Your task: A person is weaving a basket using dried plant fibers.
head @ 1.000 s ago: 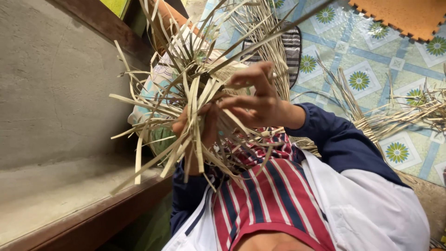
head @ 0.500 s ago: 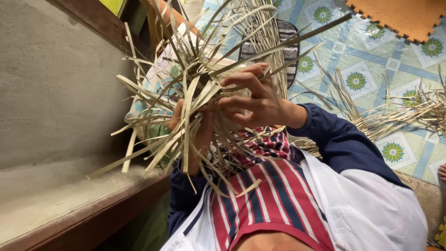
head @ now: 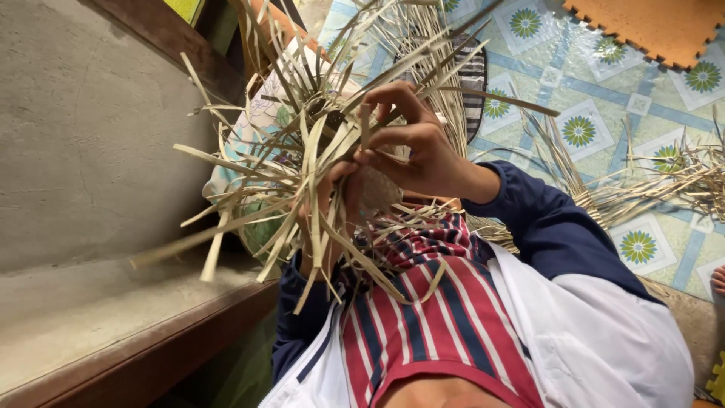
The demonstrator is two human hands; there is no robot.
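Floor mat (head: 596,83) beyond; left hand (head: 321,219) half-hidden — woven strips (head: 302,159) cover it.

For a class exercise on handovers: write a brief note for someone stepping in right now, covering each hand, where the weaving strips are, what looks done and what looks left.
Right hand: fingers pinching strips at the top of the woven palm-strip piece.
Left hand: mostly hidden under the strips, supporting the piece.
Spare strips lie on the patterned floor mat.
Done: a woven centre appears started, though it is mostly hidden.
Left: many long ends stick out loose, unwoven.
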